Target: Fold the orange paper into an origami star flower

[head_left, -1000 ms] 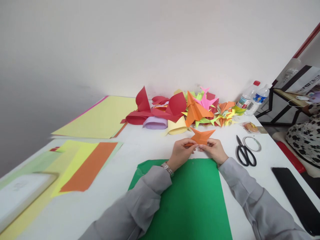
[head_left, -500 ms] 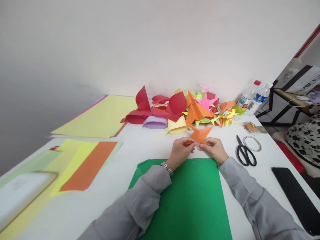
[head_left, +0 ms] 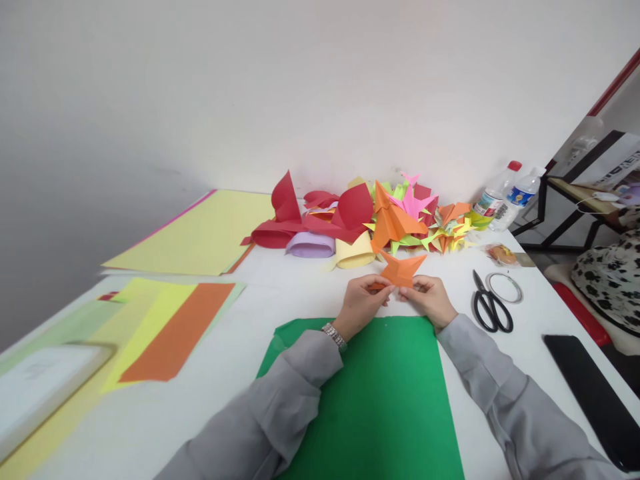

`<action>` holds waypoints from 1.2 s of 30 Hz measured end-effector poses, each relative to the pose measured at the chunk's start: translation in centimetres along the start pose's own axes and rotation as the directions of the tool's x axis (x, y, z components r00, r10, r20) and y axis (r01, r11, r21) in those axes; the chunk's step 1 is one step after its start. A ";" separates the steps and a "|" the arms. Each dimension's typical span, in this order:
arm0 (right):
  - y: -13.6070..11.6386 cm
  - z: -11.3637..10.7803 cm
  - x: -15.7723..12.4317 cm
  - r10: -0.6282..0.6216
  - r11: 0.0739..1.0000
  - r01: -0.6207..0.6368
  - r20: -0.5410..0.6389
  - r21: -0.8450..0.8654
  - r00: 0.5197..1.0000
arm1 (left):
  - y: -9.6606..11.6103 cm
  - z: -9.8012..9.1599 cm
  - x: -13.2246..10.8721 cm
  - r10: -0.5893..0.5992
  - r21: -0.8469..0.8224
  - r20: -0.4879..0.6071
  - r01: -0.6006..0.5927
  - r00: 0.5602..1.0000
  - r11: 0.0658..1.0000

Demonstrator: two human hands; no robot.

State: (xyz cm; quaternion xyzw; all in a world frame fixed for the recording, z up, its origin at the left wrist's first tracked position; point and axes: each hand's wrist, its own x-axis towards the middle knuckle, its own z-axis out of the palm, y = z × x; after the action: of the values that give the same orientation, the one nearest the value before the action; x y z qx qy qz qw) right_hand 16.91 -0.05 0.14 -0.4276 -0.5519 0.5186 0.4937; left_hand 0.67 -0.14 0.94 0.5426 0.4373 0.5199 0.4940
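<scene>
Between my two hands is a folded orange paper figure (head_left: pixel 401 271) with pointed tips that stick up to the left and right. My left hand (head_left: pixel 364 301), with a metal watch on its wrist, pinches the figure's lower left part. On the other side, the fingers of my right hand (head_left: pixel 429 298) are closed on its lower right edge. Both hands are just past the far edge of a green sheet of paper (head_left: pixel 390 400) on the table. Some of the fingertips are hidden behind the paper.
Behind my hands lies a pile of folded paper pieces (head_left: pixel 395 220). Scissors (head_left: pixel 491 308), a tape roll (head_left: pixel 505 287) and a black phone (head_left: pixel 593 400) lie right. Two bottles (head_left: pixel 515 197) stand back right. Coloured sheets (head_left: pixel 177 333) and a white box (head_left: pixel 47 387) are left. A person's patterned clothing (head_left: pixel 607 280) shows far right.
Almost nothing differs. The tips of the orange paper figure have shifted very slightly to the right, while both hands keep their hold and place.
</scene>
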 end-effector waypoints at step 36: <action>0.2 -0.3 0.2 0.055 0.995 -0.062 0.083 0.084 0.995 | -0.2 -0.1 0.0 -0.026 -0.019 0.027 0.027 0.999 0.999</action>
State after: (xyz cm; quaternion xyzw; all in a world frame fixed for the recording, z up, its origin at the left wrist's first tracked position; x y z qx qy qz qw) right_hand 17.20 0.23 -0.07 -0.4004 -0.5355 0.5731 0.4737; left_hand 0.57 -0.07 0.72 0.5388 0.4328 0.5103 0.5119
